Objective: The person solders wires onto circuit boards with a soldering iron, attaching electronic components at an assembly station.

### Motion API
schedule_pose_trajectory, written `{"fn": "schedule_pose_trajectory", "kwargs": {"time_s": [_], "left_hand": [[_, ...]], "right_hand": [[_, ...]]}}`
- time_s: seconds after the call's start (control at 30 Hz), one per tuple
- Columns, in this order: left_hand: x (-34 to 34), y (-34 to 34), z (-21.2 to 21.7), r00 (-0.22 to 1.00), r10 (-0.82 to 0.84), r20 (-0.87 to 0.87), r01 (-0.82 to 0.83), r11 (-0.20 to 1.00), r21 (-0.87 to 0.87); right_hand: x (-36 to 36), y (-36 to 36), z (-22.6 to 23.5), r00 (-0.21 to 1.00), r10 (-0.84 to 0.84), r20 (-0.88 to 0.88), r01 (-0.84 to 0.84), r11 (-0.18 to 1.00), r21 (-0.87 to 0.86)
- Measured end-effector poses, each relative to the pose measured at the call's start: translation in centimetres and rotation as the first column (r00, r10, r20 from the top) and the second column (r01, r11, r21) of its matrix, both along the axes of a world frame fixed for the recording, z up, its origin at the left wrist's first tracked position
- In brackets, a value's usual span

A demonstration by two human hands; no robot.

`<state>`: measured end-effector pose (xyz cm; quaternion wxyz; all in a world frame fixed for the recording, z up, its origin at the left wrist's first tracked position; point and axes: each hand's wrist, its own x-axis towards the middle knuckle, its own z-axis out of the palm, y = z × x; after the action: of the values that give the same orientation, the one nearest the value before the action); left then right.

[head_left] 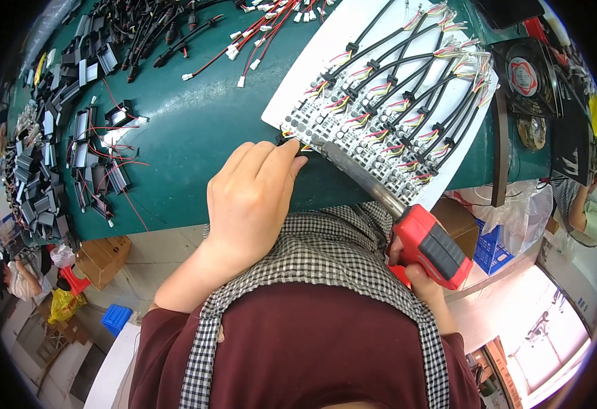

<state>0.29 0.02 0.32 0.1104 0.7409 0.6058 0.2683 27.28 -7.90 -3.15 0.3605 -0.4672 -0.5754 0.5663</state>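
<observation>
My left hand (252, 192) is closed in a pinch at the near left corner of a panel of small circuit boards (353, 140). Between its fingertips is a short bit of black cable with thin coloured wires (287, 135), mostly hidden by the fingers. My right hand (418, 273) grips a red and black soldering gun (435, 247). The gun's metal barrel (366, 180) slants up to the left, and its tip is close to my left fingertips, over the boards' near edge. Black cables (407, 82) with red, yellow and white wires run from the boards toward the far right.
The panel lies on a white sheet (281, 102) on a green table (196, 129). Grey metal housings (46, 136) are heaped at the left, some with red wires. Black cables (155, 34) and red leads with white connectors (257, 41) lie at the back. A fan (527, 76) stands right.
</observation>
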Motion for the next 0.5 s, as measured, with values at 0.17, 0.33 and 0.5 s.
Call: {"fn": "schedule_pose_trajectory", "kwargs": {"time_s": [0.17, 0.33, 0.5], "left_hand": [[-0.2, 0.0, -0.5, 0.999, -0.043, -0.03, 0.045, 0.997, 0.06], [-0.1, 0.0, -0.4, 0.998, -0.048, -0.048, 0.05, 0.998, 0.049], [-0.2, 0.0, -0.4, 0.998, -0.048, -0.04, 0.049, 0.998, 0.044]], "right_hand": [[0.4, -0.1, 0.0, 0.994, 0.054, 0.097, -0.054, 0.999, 0.0], [0.6, 0.2, 0.2, 0.982, 0.05, 0.18, -0.061, 0.996, 0.06], [1.2, -1.1, -0.3, 0.995, -0.032, 0.094, 0.036, 0.999, -0.038]]}}
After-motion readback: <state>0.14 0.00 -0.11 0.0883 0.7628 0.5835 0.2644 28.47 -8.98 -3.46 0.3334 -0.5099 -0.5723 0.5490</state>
